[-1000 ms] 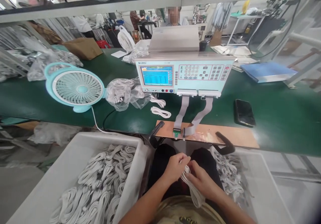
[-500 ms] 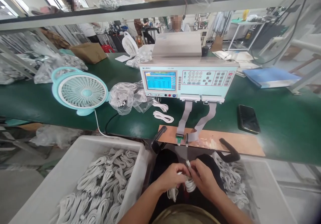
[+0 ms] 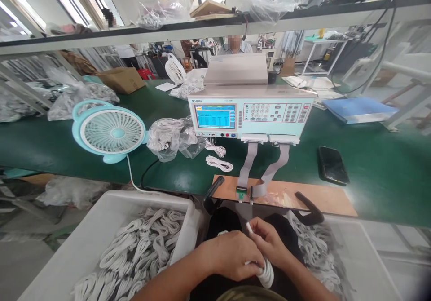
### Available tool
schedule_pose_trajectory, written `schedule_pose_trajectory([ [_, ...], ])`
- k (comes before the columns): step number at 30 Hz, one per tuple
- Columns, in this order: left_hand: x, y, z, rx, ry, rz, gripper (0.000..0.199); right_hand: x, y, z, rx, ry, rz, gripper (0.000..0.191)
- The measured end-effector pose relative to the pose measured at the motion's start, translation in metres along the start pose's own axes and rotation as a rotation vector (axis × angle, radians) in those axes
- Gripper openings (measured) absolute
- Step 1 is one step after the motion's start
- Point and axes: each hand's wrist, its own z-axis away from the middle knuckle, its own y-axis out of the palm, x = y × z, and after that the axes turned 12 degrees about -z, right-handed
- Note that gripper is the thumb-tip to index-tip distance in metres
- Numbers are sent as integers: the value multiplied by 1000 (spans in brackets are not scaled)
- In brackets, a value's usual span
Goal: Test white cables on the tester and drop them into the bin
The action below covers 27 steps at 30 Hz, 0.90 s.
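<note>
Over my lap, a coiled white cable (image 3: 266, 275) hangs below my hands. My left hand (image 3: 234, 255) is closed on the coil from the left, its fingers partly wrapped round it. My right hand (image 3: 268, 242) pinches the same cable near its white connector end (image 3: 249, 227), which points up. Just ahead, two small connectors (image 3: 241, 195) on grey ribbon cables (image 3: 247, 166) rest at the edge of an orange-brown board (image 3: 313, 197). The ribbons run to a tester (image 3: 249, 112) with a lit blue screen.
White bins of coiled cables stand left (image 3: 111, 197) and right (image 3: 367, 247). A blue fan (image 3: 116, 132), bagged cables (image 3: 164, 139), two loose coils (image 3: 218, 163), a phone (image 3: 333, 165) and a blue folder (image 3: 360, 109) lie on the green table (image 3: 380, 175). Black clamp handles (image 3: 213, 194) flank my knees.
My left hand has moved right and across the coil, closer to my right hand. The coil hangs lower and farther right. The head view has tilted up slightly.
</note>
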Motion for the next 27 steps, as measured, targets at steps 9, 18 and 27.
schedule_pose_trajectory([
  [9,12,34,-10,31,-99,-33,12,-7,3,-6,-161,47,-216,24],
  [18,27,88,-30,-692,-818,1294,20,-14,-1,-26,-444,102,-231,37],
  [27,35,81,-28,-798,-943,1332,25,-13,2,-28,-449,68,-267,35],
])
